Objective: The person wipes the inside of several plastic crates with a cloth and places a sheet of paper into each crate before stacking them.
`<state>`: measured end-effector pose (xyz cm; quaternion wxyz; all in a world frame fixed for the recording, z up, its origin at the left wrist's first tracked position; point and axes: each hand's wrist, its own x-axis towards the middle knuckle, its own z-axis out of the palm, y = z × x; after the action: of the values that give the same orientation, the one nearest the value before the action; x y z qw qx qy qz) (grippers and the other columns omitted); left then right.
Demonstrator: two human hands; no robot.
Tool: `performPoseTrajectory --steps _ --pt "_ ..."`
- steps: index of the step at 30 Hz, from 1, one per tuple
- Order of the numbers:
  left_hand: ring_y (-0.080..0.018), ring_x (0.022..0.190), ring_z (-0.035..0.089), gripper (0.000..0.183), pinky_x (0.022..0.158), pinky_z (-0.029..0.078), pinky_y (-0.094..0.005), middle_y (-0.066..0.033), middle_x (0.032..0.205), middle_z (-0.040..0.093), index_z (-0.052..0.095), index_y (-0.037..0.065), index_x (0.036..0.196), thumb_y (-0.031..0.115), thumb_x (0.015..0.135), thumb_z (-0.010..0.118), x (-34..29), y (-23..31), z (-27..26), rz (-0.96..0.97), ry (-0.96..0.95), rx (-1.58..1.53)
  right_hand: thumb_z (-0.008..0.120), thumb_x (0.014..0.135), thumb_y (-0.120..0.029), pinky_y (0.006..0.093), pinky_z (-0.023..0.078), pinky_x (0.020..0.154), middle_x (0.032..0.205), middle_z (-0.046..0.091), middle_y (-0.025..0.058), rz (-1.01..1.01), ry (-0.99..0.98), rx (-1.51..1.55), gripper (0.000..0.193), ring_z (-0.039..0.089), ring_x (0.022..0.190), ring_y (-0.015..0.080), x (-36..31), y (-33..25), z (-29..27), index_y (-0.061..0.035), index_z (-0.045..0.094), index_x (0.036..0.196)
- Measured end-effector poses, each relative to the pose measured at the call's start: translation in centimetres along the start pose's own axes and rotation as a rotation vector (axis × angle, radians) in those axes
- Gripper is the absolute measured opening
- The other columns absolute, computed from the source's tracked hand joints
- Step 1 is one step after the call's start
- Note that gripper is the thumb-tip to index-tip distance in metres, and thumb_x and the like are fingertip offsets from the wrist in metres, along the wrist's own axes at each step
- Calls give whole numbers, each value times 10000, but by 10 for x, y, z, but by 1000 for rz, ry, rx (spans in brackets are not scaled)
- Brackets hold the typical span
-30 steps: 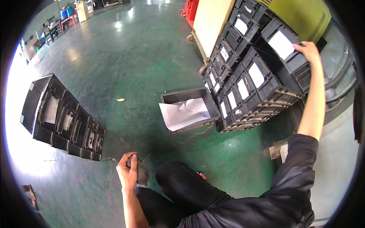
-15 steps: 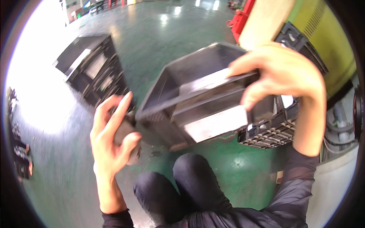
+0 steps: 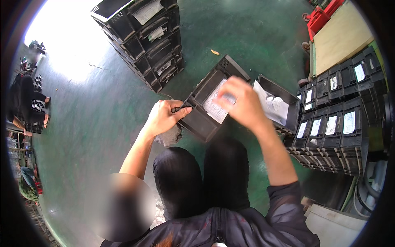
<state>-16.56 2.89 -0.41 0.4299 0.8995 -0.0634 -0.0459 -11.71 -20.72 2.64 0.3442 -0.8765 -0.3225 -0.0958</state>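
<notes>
A black plastic crate (image 3: pixel 200 124) is tilted in front of my knees, its side with a white printed label (image 3: pixel 217 103) facing up. My left hand (image 3: pixel 164 117) is closed on the crate's left edge, thumb on the near face. Over the label, my right hand (image 3: pixel 240 99) is curled and blurred, with a small greyish thing between its fingers that I cannot make out. A rough grey block (image 3: pixel 169 136) shows beneath my left hand. Right of the crate, an open black bin (image 3: pixel 294 117) contains white papers (image 3: pixel 276 108).
A tall stack of black crates (image 3: pixel 150 47) stands at the far left. Labelled crates (image 3: pixel 331 127) are stacked at the right, before a red cart (image 3: pixel 319 20) with a pale board (image 3: pixel 345 37). People (image 3: pixel 31 96) are at the left rim.
My left hand, earlier apart from the crate, now grips its edge. The right hand has left the crate's rim and is over the label. The crate is lower and turned; the view has shifted.
</notes>
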Motion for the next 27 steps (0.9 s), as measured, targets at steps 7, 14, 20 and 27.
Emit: performPoseTrajectory --steps 7,14,20,27 --pt "-169 497 318 413 491 337 -356 -123 513 357 520 -16 643 331 832 638 7 5 28 -37 -6 -68 730 686 -206 357 444 718 834 571 16 63 102 -180 204 564 851 207 -39 10 24 -98 613 813" --pt "-77 594 425 320 560 386 -285 -47 572 505 635 -26 799 290 849 620 9 -8 34 -217 -87 -28 643 741 -102 363 486 554 760 578 65 214 215 -25 98 608 627 260 -49 28 43 -79 555 780" --pt "-71 622 484 331 604 414 -272 -37 614 568 653 -13 818 316 831 625 9 -15 38 -346 -91 -49 645 730 -17 330 486 494 720 571 66 195 276 122 126 601 564 244 -41 43 34 -54 528 758" --pt "-140 538 441 366 551 397 -331 -111 551 492 611 -15 751 346 796 646 18 -16 40 -325 -74 -78 666 725 -44 336 492 577 792 593 56 150 135 110 97 610 662 255 -40 39 17 -45 573 754"
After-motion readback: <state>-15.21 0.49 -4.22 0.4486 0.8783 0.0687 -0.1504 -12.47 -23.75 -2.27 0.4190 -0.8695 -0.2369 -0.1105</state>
